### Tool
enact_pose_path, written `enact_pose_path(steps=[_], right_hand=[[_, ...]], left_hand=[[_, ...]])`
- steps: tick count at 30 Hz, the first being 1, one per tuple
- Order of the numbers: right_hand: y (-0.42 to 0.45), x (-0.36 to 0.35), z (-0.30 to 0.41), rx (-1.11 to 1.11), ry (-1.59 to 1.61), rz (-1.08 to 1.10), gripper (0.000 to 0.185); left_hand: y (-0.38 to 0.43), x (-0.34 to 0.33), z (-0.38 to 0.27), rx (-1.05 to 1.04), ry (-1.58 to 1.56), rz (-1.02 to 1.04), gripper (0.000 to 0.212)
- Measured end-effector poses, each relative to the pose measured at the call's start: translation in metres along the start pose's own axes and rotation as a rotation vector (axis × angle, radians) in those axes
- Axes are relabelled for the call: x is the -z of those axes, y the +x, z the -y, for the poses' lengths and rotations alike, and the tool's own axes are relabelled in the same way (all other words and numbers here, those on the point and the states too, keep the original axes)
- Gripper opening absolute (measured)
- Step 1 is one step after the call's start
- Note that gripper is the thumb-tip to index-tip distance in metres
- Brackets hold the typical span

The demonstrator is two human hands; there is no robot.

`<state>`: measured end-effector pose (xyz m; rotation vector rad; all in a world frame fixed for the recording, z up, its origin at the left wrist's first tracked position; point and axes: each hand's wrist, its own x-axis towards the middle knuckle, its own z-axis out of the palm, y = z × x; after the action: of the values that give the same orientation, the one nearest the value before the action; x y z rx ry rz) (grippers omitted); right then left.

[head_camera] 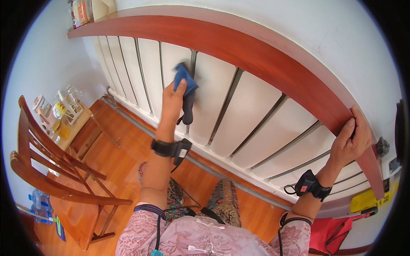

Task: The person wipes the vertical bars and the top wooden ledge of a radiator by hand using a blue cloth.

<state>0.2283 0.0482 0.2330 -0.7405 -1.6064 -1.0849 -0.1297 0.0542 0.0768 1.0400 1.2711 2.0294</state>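
In front of me is a white panel radiator (221, 105) with dark gaps between its upright sections. My left hand (173, 99) pinches a blue cloth (185, 80) against the radiator's face, left of the middle. Below the cloth hangs a dark grey strip (189, 110); whether it is part of the cloth or its shadow, I cannot tell. Above the radiator runs a reddish-brown wooden shelf (205, 35). Near the shelf's right end, my right hand (350, 140) grips its front edge, thumb on the front and fingers over the top.
A wooden chair (73, 195) stands at left, beside a small table (77, 124) with glasses and a jar of yellow contents (61, 128). Grey pipe (205, 168) runs below the radiator. Items stand on the shelf's far left end. Red fabric (330, 235) and a yellow item (368, 200) are at right.
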Motion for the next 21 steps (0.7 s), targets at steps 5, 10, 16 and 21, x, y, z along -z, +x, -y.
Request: enact_pose_path(steps=[5,10,16,21], right_hand=[[-0.002,0.000,-0.007,0.014,-0.035,-0.008,0.018],[0.001,0.003,-0.003,0.012,-0.029,-0.010,0.018],[-0.002,-0.003,0.001,0.017,-0.060,-0.023,0.018],[0.001,0.003,-0.004,0.022,-0.037,-0.041,0.016]], left_hand=[[0.021,-0.023,-0.014,-0.081,-0.049,0.283,0.027],[0.029,-0.028,0.008,-0.897,0.596,-0.300,0.035],[0.025,-0.023,0.012,-0.294,0.468,-0.351,0.043],[0.006,-0.046,0.037,-0.582,0.272,-0.253,0.057]])
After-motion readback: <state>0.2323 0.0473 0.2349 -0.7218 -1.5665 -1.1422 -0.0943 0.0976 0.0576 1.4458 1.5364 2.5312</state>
